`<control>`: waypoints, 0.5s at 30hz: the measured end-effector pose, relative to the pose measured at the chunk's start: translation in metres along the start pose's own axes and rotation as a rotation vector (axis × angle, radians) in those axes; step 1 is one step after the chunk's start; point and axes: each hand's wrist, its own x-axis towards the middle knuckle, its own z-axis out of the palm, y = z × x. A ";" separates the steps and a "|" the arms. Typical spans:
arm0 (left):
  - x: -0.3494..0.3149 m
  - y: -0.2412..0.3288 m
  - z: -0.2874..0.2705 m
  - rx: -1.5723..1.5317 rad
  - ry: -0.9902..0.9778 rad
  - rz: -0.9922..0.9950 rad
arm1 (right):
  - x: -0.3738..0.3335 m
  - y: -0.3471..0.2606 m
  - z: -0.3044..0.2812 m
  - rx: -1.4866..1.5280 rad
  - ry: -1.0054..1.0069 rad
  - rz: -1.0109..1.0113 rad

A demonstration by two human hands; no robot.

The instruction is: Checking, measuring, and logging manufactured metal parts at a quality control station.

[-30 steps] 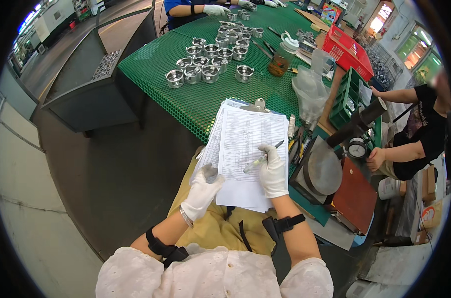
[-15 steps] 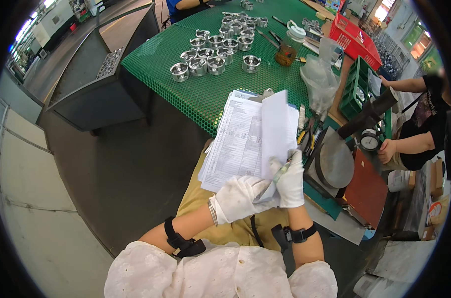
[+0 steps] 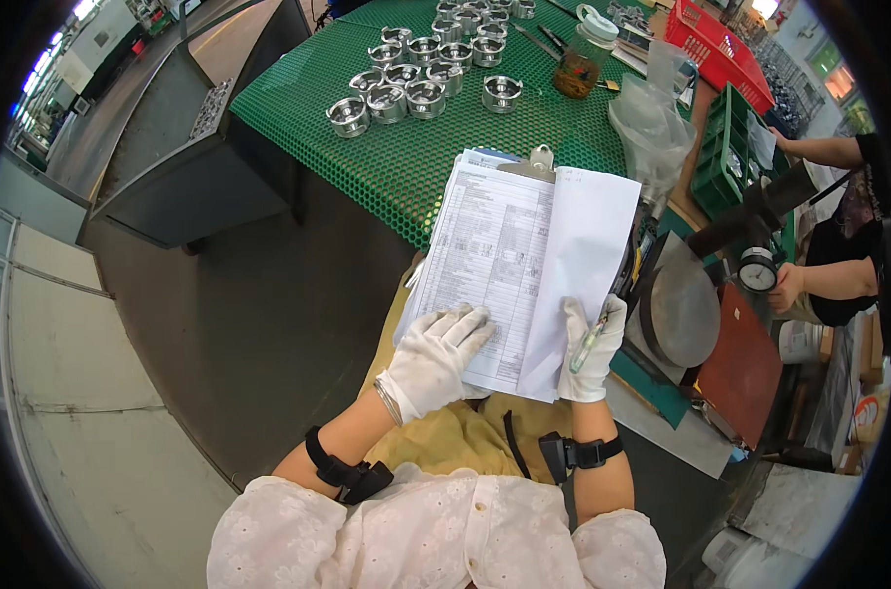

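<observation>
A clipboard with a metal clip (image 3: 540,160) rests on my lap against the table edge, carrying a stack of printed forms (image 3: 485,265). My left hand (image 3: 433,361), in a white glove, lies with its fingers spread over the lower left of the top form. One sheet (image 3: 588,236), mostly blank on its visible side, is folded over toward the right. My gloved right hand (image 3: 593,358) is closed round a slim pale green pen (image 3: 588,346) at that sheet's lower right edge. Whether its fingers also pinch the paper I cannot tell.
Several shiny metal rings (image 3: 426,98) stand on the green mesh tabletop (image 3: 308,128). Right of the papers are a plastic bag (image 3: 651,128), a jar (image 3: 578,64) and a dial gauge (image 3: 757,270) on a stand. Another person's hand (image 3: 787,287) is beside the gauge.
The sheet that stood half raised now lies folded over to the right. My left hand has left the paper's lower edge and flattened onto the form; my right hand has shifted right with the pen.
</observation>
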 end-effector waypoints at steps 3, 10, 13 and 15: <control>0.006 -0.002 -0.001 -0.001 -0.021 0.025 | 0.000 0.002 -0.003 -0.020 -0.019 0.000; 0.016 -0.004 0.005 0.045 -0.041 0.075 | -0.002 0.000 -0.002 0.012 0.007 0.031; 0.016 -0.003 0.007 0.053 -0.046 0.064 | -0.001 0.001 -0.001 0.002 0.028 0.044; 0.016 -0.003 0.005 0.041 -0.044 0.063 | -0.002 0.003 -0.002 0.006 0.029 0.048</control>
